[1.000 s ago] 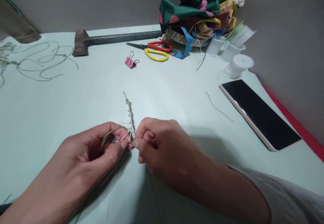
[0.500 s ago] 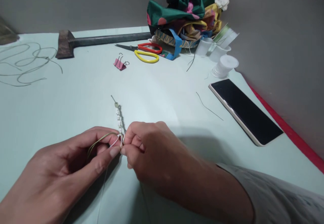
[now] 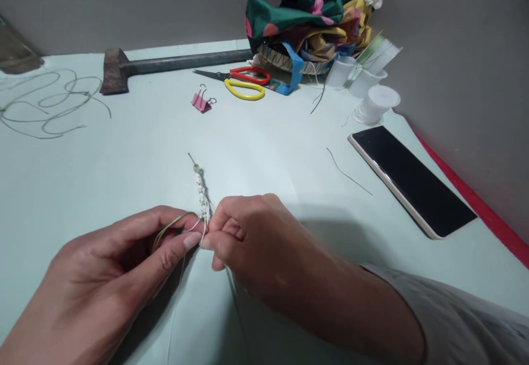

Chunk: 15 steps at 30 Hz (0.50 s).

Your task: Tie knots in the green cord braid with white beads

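A short braided cord (image 3: pixel 200 189) in white and green lies between my hands, a green knot and a thin tail at its far end. My left hand (image 3: pixel 140 260) pinches cords at the near end of the braid between thumb and forefinger. Green strands (image 3: pixel 169 226) loop over that hand's forefinger. My right hand (image 3: pixel 248 238) is closed, its thumb and forefinger pinching white cord right beside the left fingertips. Loose strands trail down toward the near edge of the view. The exact crossing of the cords is partly hidden by the fingertips.
Behind the hands lie a pink binder clip (image 3: pixel 201 103), scissors (image 3: pixel 243 83) with red and yellow handles, and a hammer-like tool (image 3: pixel 115 72). Loose green cord (image 3: pixel 53 106) spreads at left. To the right are white spools (image 3: pixel 378 103), a phone (image 3: pixel 413 180) and a basket with cloth (image 3: pixel 297 23).
The whole scene has shifted slightly right in the view. My right fingers have moved slightly at the white cord, and both hands keep their pinch by the braid's near end.
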Each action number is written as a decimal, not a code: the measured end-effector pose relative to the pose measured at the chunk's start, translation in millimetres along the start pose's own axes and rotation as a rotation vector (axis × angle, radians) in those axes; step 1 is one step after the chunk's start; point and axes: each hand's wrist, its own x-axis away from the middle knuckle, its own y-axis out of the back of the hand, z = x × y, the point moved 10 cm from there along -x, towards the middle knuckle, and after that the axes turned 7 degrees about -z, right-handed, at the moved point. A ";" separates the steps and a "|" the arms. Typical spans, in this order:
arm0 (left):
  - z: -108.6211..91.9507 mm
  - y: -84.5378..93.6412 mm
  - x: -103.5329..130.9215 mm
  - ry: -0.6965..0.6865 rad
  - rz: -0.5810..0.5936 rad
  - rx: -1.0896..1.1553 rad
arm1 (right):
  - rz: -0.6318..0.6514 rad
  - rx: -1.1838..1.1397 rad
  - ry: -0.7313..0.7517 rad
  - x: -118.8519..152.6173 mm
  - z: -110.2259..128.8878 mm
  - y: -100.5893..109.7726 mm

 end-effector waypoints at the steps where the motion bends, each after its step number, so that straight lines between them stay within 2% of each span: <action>1: 0.5 -1.0 -0.5 0.014 0.006 0.024 | 0.003 -0.006 -0.012 0.9 -1.4 -0.5; 8: -3.4 -9.1 -6.2 0.043 0.062 0.015 | 0.024 -0.055 -0.030 6.2 -3.9 -1.8; 15: -6.7 -11.3 -10.7 -0.004 0.117 0.012 | 0.015 -0.077 -0.093 5.7 -8.6 -0.6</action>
